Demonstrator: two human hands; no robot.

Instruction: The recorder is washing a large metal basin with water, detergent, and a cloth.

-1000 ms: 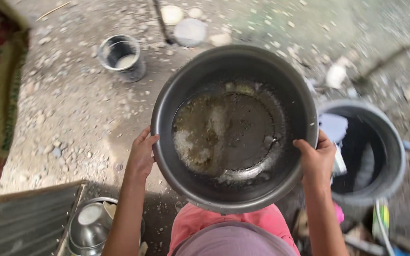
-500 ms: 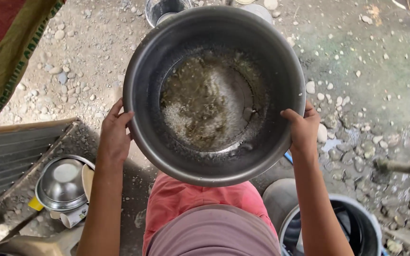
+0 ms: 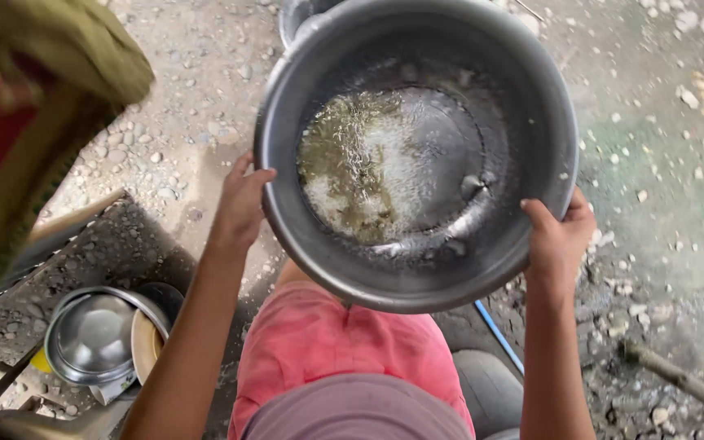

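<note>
I hold a large round metal pot [image 3: 523, 106] up in front of me with both hands. My left hand [image 3: 240, 204] grips its left rim and my right hand [image 3: 558, 240] grips the lower right rim. Inside, shallow murky water with greenish-brown residue and foam swirls across the bottom. My pink shorts show below the pot.
Gravelly concrete ground lies all around. A small steel bowl [image 3: 95, 334] with other dishes sits at the lower left. A red and olive cloth [image 3: 18, 122] hangs at the upper left. Another metal vessel [image 3: 299, 15] peeks out behind the pot. A blue hose [image 3: 495, 332] and a stick [image 3: 678, 379] lie at the lower right.
The view has swung to the right; the bucket at the right has dropped out of sight. The water in the pot has sloshed, and both hands keep their grip on the rim.
</note>
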